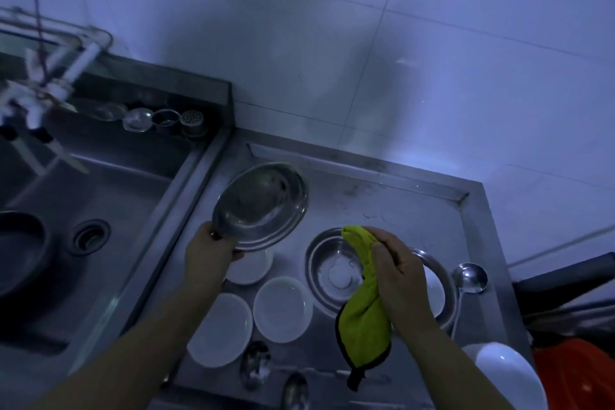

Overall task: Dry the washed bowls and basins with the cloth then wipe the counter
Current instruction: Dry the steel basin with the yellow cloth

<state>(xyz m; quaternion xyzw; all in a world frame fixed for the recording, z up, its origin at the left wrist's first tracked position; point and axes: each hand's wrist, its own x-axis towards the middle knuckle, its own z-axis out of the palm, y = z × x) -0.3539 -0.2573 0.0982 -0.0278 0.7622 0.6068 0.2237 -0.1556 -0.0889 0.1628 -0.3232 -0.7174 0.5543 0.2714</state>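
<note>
The left hand grips the steel basin by its near rim, tilted. The right hand clutches the cloth, just right of the basin.

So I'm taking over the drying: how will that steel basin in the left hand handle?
The steel basin, which the left hand pinches by its rim alone, tilted, seems light for its size. Its shiny, possibly wet surface may be slippery. It looks rigid, unlike the floppy green cloth hanging from the right hand.
</note>
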